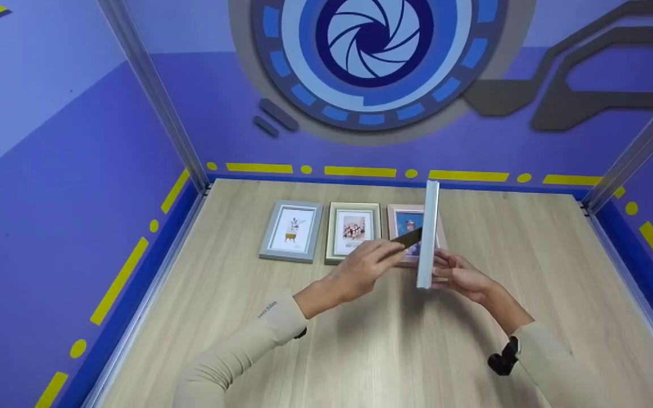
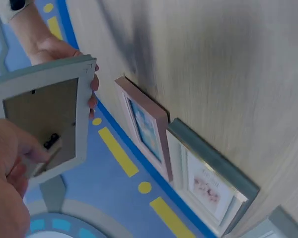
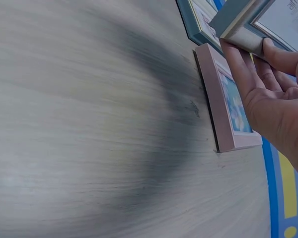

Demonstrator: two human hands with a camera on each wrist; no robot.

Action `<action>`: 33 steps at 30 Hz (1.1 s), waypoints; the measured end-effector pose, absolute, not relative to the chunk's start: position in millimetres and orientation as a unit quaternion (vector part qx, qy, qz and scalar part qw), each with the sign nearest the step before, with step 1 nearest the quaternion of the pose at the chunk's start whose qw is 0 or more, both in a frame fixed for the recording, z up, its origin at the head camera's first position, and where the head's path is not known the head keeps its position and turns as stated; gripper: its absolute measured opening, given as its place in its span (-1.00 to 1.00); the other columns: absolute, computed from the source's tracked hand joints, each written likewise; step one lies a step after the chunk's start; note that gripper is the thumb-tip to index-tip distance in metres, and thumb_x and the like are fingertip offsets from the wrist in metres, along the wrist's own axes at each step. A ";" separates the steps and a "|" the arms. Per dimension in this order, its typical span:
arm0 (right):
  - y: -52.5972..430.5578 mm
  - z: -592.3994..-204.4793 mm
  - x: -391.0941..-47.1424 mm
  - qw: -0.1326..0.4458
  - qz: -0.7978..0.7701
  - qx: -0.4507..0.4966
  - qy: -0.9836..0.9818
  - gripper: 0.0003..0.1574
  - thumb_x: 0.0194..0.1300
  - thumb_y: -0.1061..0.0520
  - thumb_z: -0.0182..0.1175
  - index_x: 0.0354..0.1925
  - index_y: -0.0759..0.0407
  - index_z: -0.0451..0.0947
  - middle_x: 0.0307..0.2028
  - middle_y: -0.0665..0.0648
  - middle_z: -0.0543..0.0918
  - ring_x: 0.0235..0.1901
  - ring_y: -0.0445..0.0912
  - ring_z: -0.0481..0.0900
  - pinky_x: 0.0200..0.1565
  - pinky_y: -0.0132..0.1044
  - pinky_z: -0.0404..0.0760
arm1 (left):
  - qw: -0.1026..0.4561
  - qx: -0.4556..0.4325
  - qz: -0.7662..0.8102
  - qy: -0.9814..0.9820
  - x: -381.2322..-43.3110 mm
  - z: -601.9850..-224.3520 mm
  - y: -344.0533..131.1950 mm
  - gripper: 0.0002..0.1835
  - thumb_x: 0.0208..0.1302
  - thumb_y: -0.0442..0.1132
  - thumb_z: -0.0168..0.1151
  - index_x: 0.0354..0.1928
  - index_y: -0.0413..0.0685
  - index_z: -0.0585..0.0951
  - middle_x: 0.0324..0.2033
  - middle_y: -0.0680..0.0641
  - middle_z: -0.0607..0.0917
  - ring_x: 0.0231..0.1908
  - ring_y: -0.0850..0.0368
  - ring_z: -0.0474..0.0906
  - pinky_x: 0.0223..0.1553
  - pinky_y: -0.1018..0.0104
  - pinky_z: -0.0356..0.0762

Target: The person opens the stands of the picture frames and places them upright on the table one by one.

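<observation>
I hold a pale grey picture frame (image 1: 428, 235) edge-on, right of centre in the head view, raised off the table (image 1: 332, 362). My hands are apart, one on either side of it. My right hand (image 1: 465, 277) grips its rim near the lower end, thumb along the moulding and fingers beneath. My left hand (image 1: 363, 269) pinches the dark brown leg (image 1: 408, 241), which slants out from the back.

I judge the frame light and stiff, easy to carry by its rim. The thick moulding looks like the safest hold; the leg seems thin and could strain at its joint if it took the weight. The smooth finish may slip a little under dry fingers. Whether a glass or plastic sheet covers the print (image 3: 293, 20) I cannot tell, so I would treat the face as fragile and keep fingertips off it.

The moulding is stepped, with a soft sheen at upper right of the right wrist view. The left wrist view, at its left side, shows a flat brown backing board (image 2: 44, 119) set inside the pale border.

Across the middle of the head view lie three more rectangular frames: a blue-grey one (image 1: 291, 231), a gold-toned one (image 1: 353, 229) and a pink one (image 1: 405, 221), partly hidden behind what I hold. The tabletop has a pale, streaked wood grain.
</observation>
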State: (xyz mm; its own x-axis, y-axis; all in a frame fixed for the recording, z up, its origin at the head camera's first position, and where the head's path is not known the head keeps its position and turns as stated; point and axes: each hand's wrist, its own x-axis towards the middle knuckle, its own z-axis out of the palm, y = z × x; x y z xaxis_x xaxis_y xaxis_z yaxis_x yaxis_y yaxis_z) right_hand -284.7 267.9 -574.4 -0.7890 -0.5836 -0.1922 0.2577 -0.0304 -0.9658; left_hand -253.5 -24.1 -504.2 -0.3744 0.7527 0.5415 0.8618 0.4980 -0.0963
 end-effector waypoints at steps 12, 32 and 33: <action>274.7 -569.1 -279.2 0.241 -0.675 -0.106 0.689 -0.21 0.37 0.28 0.04 0.40 0.34 -0.11 0.09 0.01 0.41 -0.02 -0.17 0.53 0.00 -0.07 0.58 | 0.062 -0.405 -0.285 -0.866 -248.0 -506.2 -18.6 -0.44 0.45 0.08 -0.13 0.34 -0.08 0.34 0.35 -0.10 0.33 0.34 0.04 0.26 0.33 0.14 0.22; 294.1 -559.3 -289.7 0.136 -0.639 -0.059 0.754 -0.19 0.33 0.24 0.13 0.37 0.41 -0.06 0.11 0.30 0.29 -0.23 -0.24 0.57 -0.07 -0.05 0.63 | -0.039 -0.310 -0.398 -0.863 -278.5 -528.6 8.8 -0.28 0.24 -0.02 0.22 0.37 -0.09 0.22 0.31 -0.14 0.32 0.28 0.03 0.29 0.29 0.20 0.28; 296.1 -558.7 -290.6 0.129 -0.639 -0.060 0.756 -0.20 0.33 0.25 0.13 0.36 0.41 -0.05 0.09 0.28 0.31 -0.24 -0.24 0.57 -0.10 -0.09 0.65 | -0.039 -0.308 -0.407 -0.859 -281.4 -528.6 11.4 -0.32 0.24 -0.06 0.22 0.35 -0.12 0.26 0.28 -0.15 0.37 0.25 0.03 0.33 0.27 0.23 0.30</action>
State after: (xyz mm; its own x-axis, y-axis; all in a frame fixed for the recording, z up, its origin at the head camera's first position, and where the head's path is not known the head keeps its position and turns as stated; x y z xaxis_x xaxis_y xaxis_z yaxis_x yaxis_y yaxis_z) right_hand -290.6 296.1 -558.7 -0.9597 -0.2550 -0.1178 0.0738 0.1758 -0.9817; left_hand -281.4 11.4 -528.6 -0.8078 0.5603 0.1830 0.4967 0.4799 0.7232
